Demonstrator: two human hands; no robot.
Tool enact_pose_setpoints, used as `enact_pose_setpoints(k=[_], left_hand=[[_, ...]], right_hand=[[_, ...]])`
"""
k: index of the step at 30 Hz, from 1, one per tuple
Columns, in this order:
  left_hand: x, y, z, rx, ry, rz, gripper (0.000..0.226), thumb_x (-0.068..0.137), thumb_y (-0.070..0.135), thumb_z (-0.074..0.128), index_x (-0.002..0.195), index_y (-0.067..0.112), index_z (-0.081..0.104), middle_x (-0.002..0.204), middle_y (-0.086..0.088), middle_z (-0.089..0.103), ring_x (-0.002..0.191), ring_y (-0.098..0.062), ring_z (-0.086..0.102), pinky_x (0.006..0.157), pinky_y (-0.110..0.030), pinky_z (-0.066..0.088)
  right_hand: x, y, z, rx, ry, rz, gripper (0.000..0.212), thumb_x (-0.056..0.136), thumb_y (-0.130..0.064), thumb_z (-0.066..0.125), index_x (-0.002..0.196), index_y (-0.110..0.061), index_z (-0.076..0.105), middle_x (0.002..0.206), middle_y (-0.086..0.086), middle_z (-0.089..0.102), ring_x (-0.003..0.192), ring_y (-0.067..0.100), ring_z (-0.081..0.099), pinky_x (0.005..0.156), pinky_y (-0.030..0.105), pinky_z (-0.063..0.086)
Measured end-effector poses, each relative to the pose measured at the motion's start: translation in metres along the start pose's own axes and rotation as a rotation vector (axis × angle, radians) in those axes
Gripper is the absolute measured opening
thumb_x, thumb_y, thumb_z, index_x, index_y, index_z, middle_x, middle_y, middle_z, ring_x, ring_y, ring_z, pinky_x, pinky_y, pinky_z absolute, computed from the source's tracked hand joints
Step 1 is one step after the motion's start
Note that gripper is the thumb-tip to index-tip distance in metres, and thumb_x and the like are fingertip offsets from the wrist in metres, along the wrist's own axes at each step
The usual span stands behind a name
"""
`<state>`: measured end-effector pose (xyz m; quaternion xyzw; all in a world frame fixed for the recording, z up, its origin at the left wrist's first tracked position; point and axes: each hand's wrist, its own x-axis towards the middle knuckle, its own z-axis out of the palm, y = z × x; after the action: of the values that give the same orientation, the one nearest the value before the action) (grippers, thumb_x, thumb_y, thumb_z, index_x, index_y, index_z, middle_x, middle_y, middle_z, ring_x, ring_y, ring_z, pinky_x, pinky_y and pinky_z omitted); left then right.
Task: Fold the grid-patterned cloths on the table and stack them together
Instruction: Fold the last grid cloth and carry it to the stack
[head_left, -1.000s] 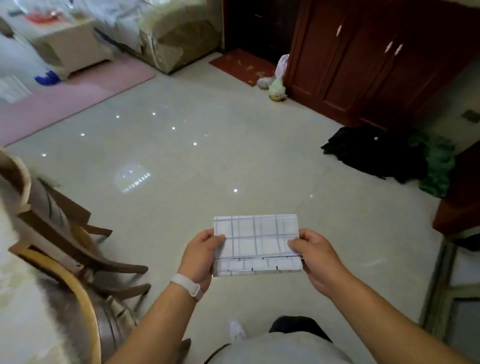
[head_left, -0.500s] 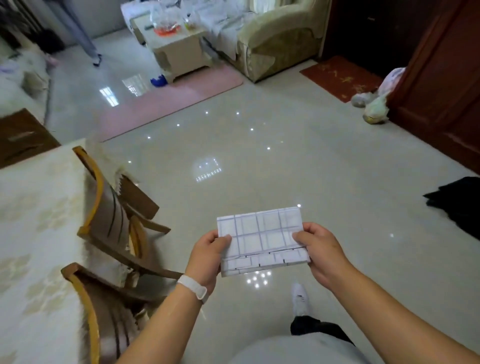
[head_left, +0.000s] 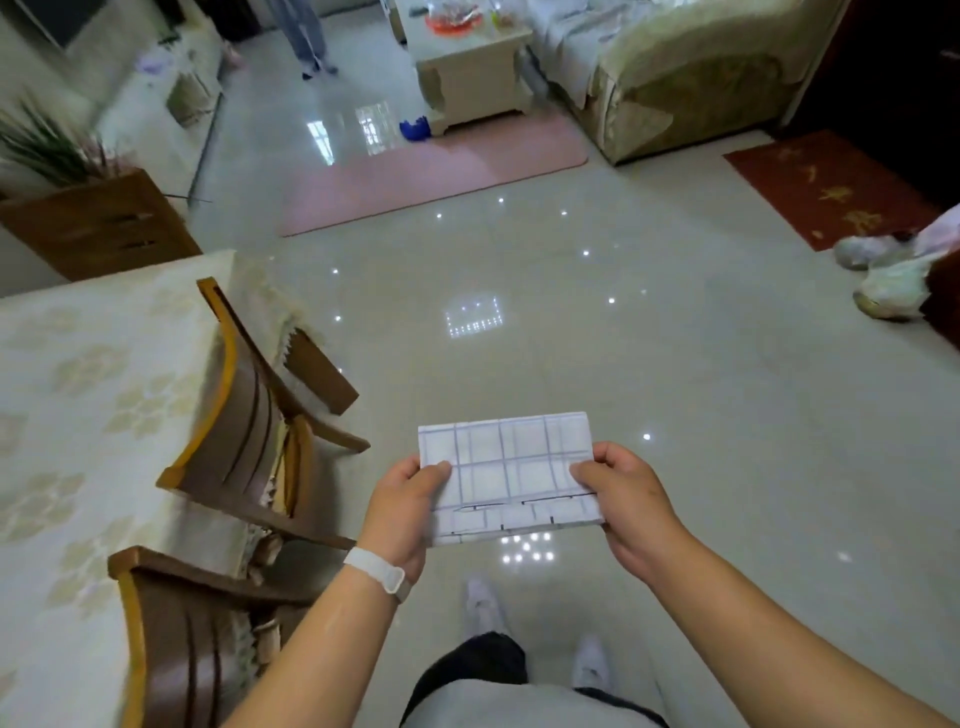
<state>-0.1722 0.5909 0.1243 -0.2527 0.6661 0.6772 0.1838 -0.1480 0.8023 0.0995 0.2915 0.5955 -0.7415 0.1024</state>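
A white cloth with a blue-grey grid pattern (head_left: 509, 475) is folded into a small flat rectangle and held in the air in front of me, over the shiny floor. My left hand (head_left: 402, 506) grips its left edge, thumb on top. My right hand (head_left: 626, 499) grips its right edge the same way. The table (head_left: 78, 415), covered with a cream flower-patterned cloth, stands to my left; I see no other grid cloth on the part in view.
Two wooden chairs (head_left: 244, 431) stand pushed against the table's right side. A pink rug (head_left: 436, 176), a low coffee table (head_left: 472, 73) and a sofa (head_left: 680, 78) lie ahead. Someone's legs (head_left: 306, 36) stand far back. A red mat (head_left: 831, 187) and bags (head_left: 883, 280) are at right.
My view has swung left: the dark cupboard and black clothes have left the frame, the table and chairs have come in. Both hands keep the same hold on the folded cloth.
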Motion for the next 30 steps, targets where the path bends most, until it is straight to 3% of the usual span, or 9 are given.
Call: enact_pose_setpoints(k=[3, 13, 17, 20, 24, 30], left_hand=[[0.032, 0.008, -0.012, -0.061, 0.055, -0.046, 0.020, 0.091, 0.014, 0.058, 0.109, 0.009, 0.064, 0.102, -0.018, 0.071, 0.099, -0.039, 0.066, 0.088, -0.062, 0.050], [0.192, 0.084, -0.052, -0.183, 0.026, -0.092, 0.011, 0.092, 0.009, 0.057, 0.099, 0.008, 0.065, 0.092, -0.018, 0.072, 0.082, -0.032, 0.069, 0.072, -0.046, 0.057], [0.250, 0.134, -0.073, -0.190, 0.017, -0.068, 0.007, 0.090, 0.007, 0.059, 0.092, 0.007, 0.065, 0.089, -0.019, 0.071, 0.078, -0.032, 0.067, 0.078, -0.052, 0.054], [0.292, 0.168, -0.086, -0.190, 0.001, -0.048, 0.011, 0.089, 0.007, 0.059, 0.098, 0.005, 0.066, 0.096, -0.020, 0.071, 0.084, -0.035, 0.068, 0.082, -0.057, 0.054], [0.327, 0.201, -0.095, -0.172, -0.042, -0.033, 0.020, 0.090, 0.005, 0.058, 0.107, 0.007, 0.067, 0.101, -0.016, 0.072, 0.096, -0.036, 0.068, 0.084, -0.057, 0.053], [0.387, 0.234, -0.101, -0.191, 0.006, -0.070, 0.021, 0.086, -0.002, 0.061, 0.106, 0.004, 0.063, 0.102, -0.019, 0.071, 0.090, -0.035, 0.069, 0.081, -0.052, 0.056]], right_hand=[[0.033, -0.013, 0.026, -0.031, -0.026, 0.025, 0.014, 0.086, 0.002, 0.055, 0.083, -0.009, 0.063, 0.078, 0.007, 0.067, 0.068, 0.018, 0.063, 0.061, 0.031, 0.047], [0.168, -0.068, 0.128, -0.185, 0.003, 0.067, 0.016, 0.083, 0.002, 0.055, 0.080, -0.011, 0.064, 0.078, 0.008, 0.069, 0.071, 0.021, 0.064, 0.066, 0.033, 0.047], [0.213, -0.105, 0.173, -0.233, 0.005, 0.050, 0.018, 0.083, 0.001, 0.055, 0.076, -0.013, 0.064, 0.074, 0.005, 0.067, 0.070, 0.021, 0.062, 0.066, 0.033, 0.045], [0.248, -0.134, 0.207, -0.236, 0.006, 0.015, 0.014, 0.081, -0.004, 0.057, 0.075, -0.014, 0.064, 0.076, 0.005, 0.067, 0.072, 0.022, 0.061, 0.067, 0.034, 0.046], [0.286, -0.164, 0.239, -0.229, -0.007, -0.018, 0.010, 0.081, -0.003, 0.055, 0.082, -0.007, 0.064, 0.080, 0.009, 0.066, 0.074, 0.024, 0.060, 0.069, 0.037, 0.045], [0.355, -0.196, 0.272, -0.214, -0.038, 0.006, 0.013, 0.085, 0.000, 0.053, 0.084, -0.007, 0.064, 0.079, 0.010, 0.067, 0.072, 0.024, 0.062, 0.066, 0.035, 0.048]])
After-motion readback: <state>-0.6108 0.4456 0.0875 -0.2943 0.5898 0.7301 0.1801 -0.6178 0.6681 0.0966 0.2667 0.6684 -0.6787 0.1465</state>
